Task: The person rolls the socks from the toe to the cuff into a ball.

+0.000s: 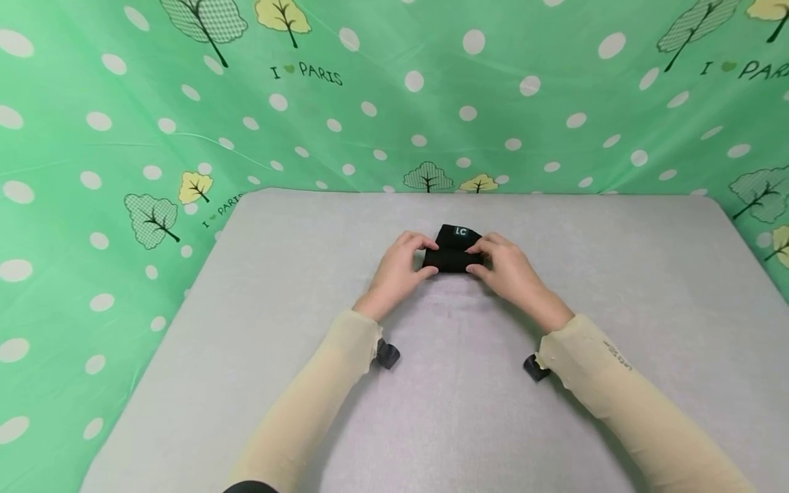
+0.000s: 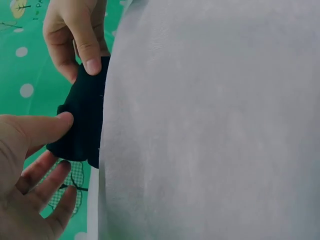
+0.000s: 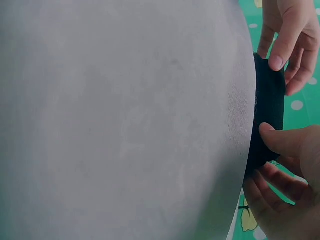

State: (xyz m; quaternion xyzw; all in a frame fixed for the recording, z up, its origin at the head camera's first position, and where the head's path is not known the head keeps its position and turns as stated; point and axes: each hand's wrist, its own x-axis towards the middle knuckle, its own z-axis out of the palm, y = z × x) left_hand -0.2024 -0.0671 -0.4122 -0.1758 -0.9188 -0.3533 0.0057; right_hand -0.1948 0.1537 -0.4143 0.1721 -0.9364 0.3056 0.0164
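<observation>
A black cloth piece (image 1: 453,261) with a small "LC" label (image 1: 461,231) lies toward the far side of the table. Its near part forms a thick fold or roll, while a flap with the label extends behind. My left hand (image 1: 399,266) pinches the left end, thumb in front and fingers over the top. At the other end, my right hand (image 1: 509,268) grips the cloth between thumb and fingers. In the left wrist view, the left thumb (image 2: 52,127) presses on the dark fabric (image 2: 86,115). The right wrist view shows the right thumb (image 3: 282,139) against it too.
The grey table top (image 1: 444,397) extends around both arms. Behind it hangs a green curtain (image 1: 382,96) printed with white dots and trees. Beige sleeves cover the forearms, and a small black device (image 1: 387,355) sits at the left wrist, another (image 1: 536,368) at the right.
</observation>
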